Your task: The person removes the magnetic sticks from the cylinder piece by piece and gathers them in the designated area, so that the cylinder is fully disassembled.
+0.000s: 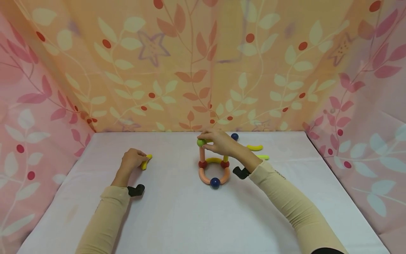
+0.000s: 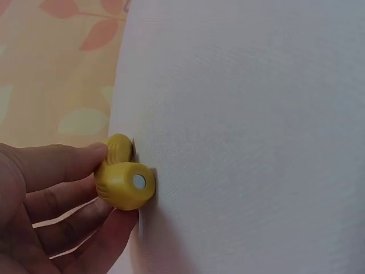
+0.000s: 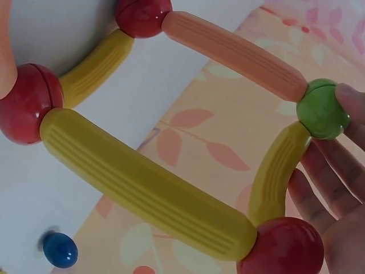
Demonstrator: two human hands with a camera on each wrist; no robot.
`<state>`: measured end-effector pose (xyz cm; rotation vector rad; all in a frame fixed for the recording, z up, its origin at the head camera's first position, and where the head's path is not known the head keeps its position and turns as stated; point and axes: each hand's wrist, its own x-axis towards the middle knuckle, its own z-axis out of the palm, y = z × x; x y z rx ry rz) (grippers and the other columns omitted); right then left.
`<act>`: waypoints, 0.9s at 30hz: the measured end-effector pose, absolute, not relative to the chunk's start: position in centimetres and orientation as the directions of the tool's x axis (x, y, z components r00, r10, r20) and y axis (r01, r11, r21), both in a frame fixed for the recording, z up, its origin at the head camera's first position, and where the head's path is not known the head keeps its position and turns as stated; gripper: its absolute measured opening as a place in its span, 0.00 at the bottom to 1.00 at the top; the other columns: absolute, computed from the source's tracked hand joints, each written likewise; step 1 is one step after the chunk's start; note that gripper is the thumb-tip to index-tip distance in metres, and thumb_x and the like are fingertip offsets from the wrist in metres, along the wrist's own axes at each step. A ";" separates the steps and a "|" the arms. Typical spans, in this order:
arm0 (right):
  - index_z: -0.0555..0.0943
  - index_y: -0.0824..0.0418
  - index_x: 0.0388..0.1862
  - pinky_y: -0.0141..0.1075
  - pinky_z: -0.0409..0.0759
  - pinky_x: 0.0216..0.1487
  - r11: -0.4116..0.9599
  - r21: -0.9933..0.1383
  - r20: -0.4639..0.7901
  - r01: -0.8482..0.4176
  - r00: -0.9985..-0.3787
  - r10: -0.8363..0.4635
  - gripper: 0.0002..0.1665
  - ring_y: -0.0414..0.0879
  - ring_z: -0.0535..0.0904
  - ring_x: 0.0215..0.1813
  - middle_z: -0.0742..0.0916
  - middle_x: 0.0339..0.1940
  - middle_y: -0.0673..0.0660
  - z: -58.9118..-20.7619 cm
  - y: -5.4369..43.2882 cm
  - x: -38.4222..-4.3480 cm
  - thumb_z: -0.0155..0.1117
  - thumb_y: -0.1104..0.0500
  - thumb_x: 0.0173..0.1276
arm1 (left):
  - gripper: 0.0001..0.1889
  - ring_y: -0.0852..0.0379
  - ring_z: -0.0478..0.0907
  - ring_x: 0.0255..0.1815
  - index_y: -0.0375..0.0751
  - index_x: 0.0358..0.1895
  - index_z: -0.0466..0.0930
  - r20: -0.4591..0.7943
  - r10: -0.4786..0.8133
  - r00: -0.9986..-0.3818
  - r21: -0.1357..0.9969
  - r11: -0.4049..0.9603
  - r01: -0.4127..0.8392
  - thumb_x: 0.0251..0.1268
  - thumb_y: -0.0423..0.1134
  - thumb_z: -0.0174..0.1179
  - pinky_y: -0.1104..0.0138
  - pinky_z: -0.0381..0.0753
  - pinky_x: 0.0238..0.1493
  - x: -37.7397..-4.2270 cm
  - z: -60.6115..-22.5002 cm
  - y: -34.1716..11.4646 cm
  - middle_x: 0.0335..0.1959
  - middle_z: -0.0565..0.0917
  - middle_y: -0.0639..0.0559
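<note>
On the left of the table, my left hand pinches a yellow magnetic stick piece between thumb and fingers; a round silver magnet shows in its end. My right hand holds a green ball at the top of a magnetic stick-and-ball frame. An orange stick and a thick yellow stick stand up from two red balls. A curved yellow stick joins the green ball to another red ball at the top. Below lies a ring of curved sticks with a blue ball in front.
Behind the right forearm, a loose blue ball, a curved yellow stick and a yellow-green stick lie on the white table. Patterned cloth walls in the back and both sides.
</note>
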<state>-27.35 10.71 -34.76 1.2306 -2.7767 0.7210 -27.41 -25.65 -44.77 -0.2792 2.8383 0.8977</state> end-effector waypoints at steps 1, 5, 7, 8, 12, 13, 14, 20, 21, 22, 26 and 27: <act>0.81 0.61 0.59 0.36 0.82 0.54 0.585 -0.406 0.197 -0.703 -0.692 -0.695 0.22 0.49 0.80 0.53 0.83 0.54 0.56 -34.8 10.7 -27.4 0.67 0.62 0.66 | 0.18 0.48 0.79 0.35 0.30 0.47 0.84 -0.189 -0.132 -0.973 0.552 0.805 -0.216 0.60 0.41 0.64 0.67 0.71 0.30 -27.4 -44.8 -25.6 0.44 0.85 0.34; 0.81 0.60 0.59 0.36 0.82 0.54 0.591 -0.407 0.195 -0.696 -0.699 -0.688 0.22 0.49 0.80 0.54 0.83 0.55 0.56 -35.0 10.8 -27.5 0.67 0.61 0.65 | 0.17 0.43 0.80 0.41 0.29 0.47 0.84 -0.180 -0.140 -0.974 0.542 0.812 -0.217 0.61 0.41 0.63 0.64 0.73 0.33 -27.3 -44.9 -25.3 0.46 0.85 0.33; 0.81 0.59 0.60 0.37 0.82 0.54 0.593 -0.407 0.195 -0.695 -0.700 -0.687 0.23 0.49 0.80 0.54 0.83 0.55 0.56 -35.1 10.9 -27.6 0.67 0.60 0.66 | 0.17 0.40 0.79 0.45 0.30 0.48 0.84 -0.189 -0.149 -0.971 0.540 0.810 -0.229 0.62 0.40 0.62 0.61 0.76 0.38 -27.2 -44.7 -25.2 0.49 0.84 0.32; 0.81 0.59 0.60 0.37 0.82 0.55 0.591 -0.407 0.196 -0.696 -0.699 -0.688 0.23 0.49 0.80 0.54 0.82 0.56 0.56 -35.1 10.9 -27.6 0.67 0.60 0.66 | 0.18 0.39 0.79 0.47 0.30 0.49 0.83 -0.187 -0.151 -0.971 0.536 0.813 -0.230 0.63 0.41 0.62 0.59 0.76 0.40 -27.2 -44.6 -25.2 0.50 0.83 0.32; 0.80 0.59 0.60 0.38 0.81 0.56 0.590 -0.409 0.191 -0.696 -0.697 -0.691 0.23 0.49 0.80 0.55 0.82 0.56 0.56 -35.0 11.0 -27.7 0.67 0.60 0.66 | 0.19 0.36 0.78 0.50 0.28 0.50 0.82 -0.136 -0.161 -0.977 0.516 0.831 -0.209 0.65 0.41 0.57 0.51 0.77 0.48 -26.9 -43.9 -24.7 0.50 0.83 0.31; 0.80 0.59 0.60 0.39 0.81 0.56 0.589 -0.412 0.190 -0.696 -0.697 -0.691 0.23 0.50 0.80 0.55 0.82 0.56 0.56 -35.0 11.1 -27.8 0.67 0.60 0.66 | 0.20 0.35 0.78 0.50 0.27 0.50 0.82 -0.111 -0.163 -0.980 0.507 0.839 -0.196 0.66 0.42 0.56 0.50 0.77 0.48 -26.8 -43.7 -24.5 0.50 0.83 0.31; 0.80 0.59 0.60 0.40 0.81 0.57 0.588 -0.414 0.189 -0.695 -0.697 -0.691 0.23 0.50 0.80 0.56 0.82 0.57 0.57 -34.9 11.1 -27.8 0.67 0.60 0.66 | 0.20 0.35 0.79 0.49 0.27 0.50 0.82 -0.086 -0.161 -0.983 0.499 0.847 -0.183 0.67 0.42 0.55 0.50 0.77 0.48 -26.7 -43.4 -24.3 0.50 0.83 0.31; 0.81 0.60 0.59 0.43 0.81 0.57 0.585 -0.411 0.198 -0.700 -0.694 -0.692 0.23 0.52 0.79 0.57 0.83 0.58 0.57 -34.8 11.3 -28.0 0.68 0.61 0.65 | 0.19 0.35 0.81 0.49 0.29 0.51 0.82 0.030 -0.115 -0.993 0.530 0.844 -0.082 0.71 0.43 0.53 0.46 0.77 0.50 -26.4 -42.2 -22.1 0.50 0.84 0.33; 0.81 0.61 0.59 0.43 0.81 0.57 0.582 -0.409 0.204 -0.703 -0.692 -0.692 0.22 0.52 0.78 0.57 0.83 0.58 0.58 -34.7 11.3 -28.0 0.68 0.61 0.65 | 0.19 0.36 0.81 0.50 0.30 0.51 0.82 0.045 -0.097 -0.994 0.549 0.834 -0.056 0.71 0.43 0.53 0.46 0.78 0.51 -26.4 -42.1 -21.6 0.50 0.85 0.35; 0.81 0.61 0.58 0.44 0.81 0.57 0.580 -0.405 0.210 -0.706 -0.690 -0.693 0.22 0.53 0.78 0.57 0.83 0.57 0.58 -34.7 11.4 -28.0 0.68 0.62 0.65 | 0.19 0.36 0.81 0.50 0.32 0.52 0.83 0.056 -0.079 -0.995 0.566 0.824 -0.033 0.71 0.44 0.53 0.47 0.77 0.52 -26.5 -41.9 -21.1 0.50 0.85 0.35; 0.81 0.63 0.58 0.46 0.81 0.56 0.577 -0.409 0.214 -0.707 -0.689 -0.692 0.22 0.54 0.78 0.57 0.83 0.58 0.59 -34.5 11.6 -28.1 0.68 0.62 0.65 | 0.18 0.41 0.83 0.49 0.36 0.53 0.83 0.101 0.006 -0.995 0.643 0.763 0.070 0.70 0.45 0.56 0.50 0.79 0.49 -26.5 -41.2 -18.4 0.49 0.86 0.38; 0.81 0.62 0.59 0.46 0.81 0.56 0.583 -0.410 0.209 -0.701 -0.694 -0.689 0.22 0.54 0.79 0.57 0.83 0.58 0.59 -34.5 11.7 -28.1 0.67 0.62 0.65 | 0.18 0.41 0.83 0.50 0.37 0.54 0.83 0.113 0.027 -0.993 0.661 0.744 0.095 0.70 0.45 0.57 0.51 0.80 0.49 -26.5 -41.0 -17.7 0.49 0.86 0.39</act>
